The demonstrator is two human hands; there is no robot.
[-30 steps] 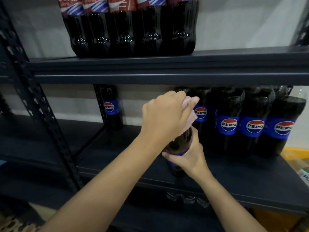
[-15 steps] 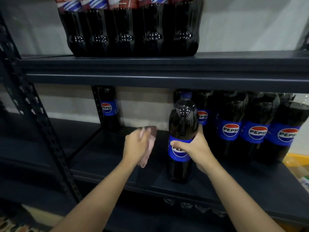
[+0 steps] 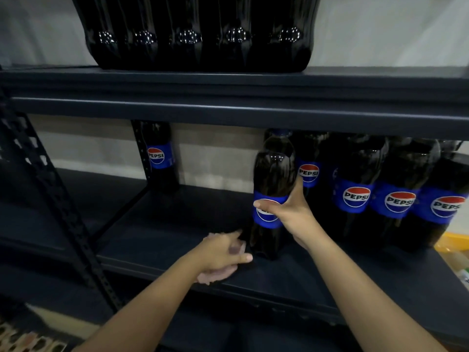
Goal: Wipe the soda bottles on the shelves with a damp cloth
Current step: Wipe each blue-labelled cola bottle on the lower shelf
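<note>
1. Head view: right hand (image 3: 291, 214) is wrapped around the label of a Pepsi bottle (image 3: 272, 179), standing upright on the middle shelf (image 3: 157, 240), left of the other bottles (image 3: 396, 189).
2. Left hand (image 3: 220, 252) clutches the pink cloth (image 3: 215, 276) low by the bottle's base, a bit blurred.
3. Full bottle, so probably heavy, and slick once damp. The label band looks like the safest place to grip.

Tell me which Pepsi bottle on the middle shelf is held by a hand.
The front bottle, left of the crowded group: the right hand grips its blue label. The others stand untouched.
</note>
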